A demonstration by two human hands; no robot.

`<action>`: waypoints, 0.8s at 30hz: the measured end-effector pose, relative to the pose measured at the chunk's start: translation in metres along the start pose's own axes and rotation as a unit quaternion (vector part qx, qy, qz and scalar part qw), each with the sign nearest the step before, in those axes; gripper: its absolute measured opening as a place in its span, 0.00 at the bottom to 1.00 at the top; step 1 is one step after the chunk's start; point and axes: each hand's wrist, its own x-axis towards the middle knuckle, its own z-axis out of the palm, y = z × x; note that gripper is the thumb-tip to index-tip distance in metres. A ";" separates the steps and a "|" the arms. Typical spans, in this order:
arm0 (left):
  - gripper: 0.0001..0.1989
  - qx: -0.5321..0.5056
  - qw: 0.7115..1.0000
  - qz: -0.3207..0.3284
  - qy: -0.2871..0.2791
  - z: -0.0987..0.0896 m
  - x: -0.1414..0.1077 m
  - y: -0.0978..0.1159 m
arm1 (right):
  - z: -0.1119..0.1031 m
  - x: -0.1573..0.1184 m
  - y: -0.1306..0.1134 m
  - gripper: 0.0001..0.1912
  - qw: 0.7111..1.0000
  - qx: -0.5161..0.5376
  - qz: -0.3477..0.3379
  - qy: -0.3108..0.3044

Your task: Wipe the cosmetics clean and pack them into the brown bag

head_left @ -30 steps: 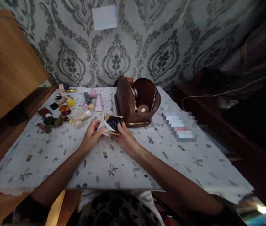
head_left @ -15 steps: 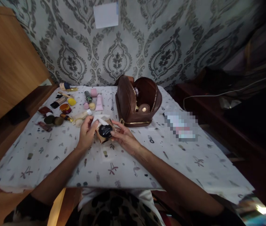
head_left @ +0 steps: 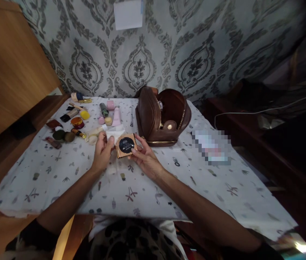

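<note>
On the far left stands a wooden panel (head_left: 14, 54), beside the bench (head_left: 61, 195) with its white printed cloth. Along that side of the bench lie small cosmetics: a dark green round piece (head_left: 58, 134) next to a brown one (head_left: 69, 137), a bottle with a dark blue cap (head_left: 76, 96) at the back, a red jar with a gold lid (head_left: 77, 123) and a yellow sponge-like piece (head_left: 84, 115). Nearer the middle, the left hand (head_left: 102, 153) has its fingers closed on a white cloth (head_left: 113, 133); whether they also touch the case cannot be told. Behind that cloth lies a pink tube (head_left: 116, 116). The gold square case (head_left: 119, 153) is held above the bench, tilted, its black disc facing up. The right hand (head_left: 147, 160) grips the case's right side, fingers drawn in around its edge, one tip at the disc's lower right. Just behind this hand sits a brown bag (head_left: 149, 117), unzipped and gaping. Farther right lies a flat, pixelated thing (head_left: 211, 147), and beyond it runs a white cord (head_left: 250, 109).
</note>
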 end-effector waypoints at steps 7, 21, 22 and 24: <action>0.13 0.065 0.995 -0.001 -0.071 0.001 -0.003 0.000 | 0.000 0.003 -0.003 0.30 0.999 0.033 -0.017 0.035; 0.14 0.019 0.998 -0.036 -0.040 -0.002 0.001 0.005 | 0.004 -0.001 -0.008 0.17 0.999 -0.033 -0.017 0.021; 0.14 0.021 0.999 -0.031 -0.037 -0.002 0.001 0.005 | 0.004 -0.001 -0.008 0.17 0.999 -0.040 -0.022 0.024; 0.14 0.031 0.999 -0.033 -0.029 -0.003 0.001 0.004 | 0.004 -0.001 -0.008 0.18 0.998 -0.035 -0.027 0.033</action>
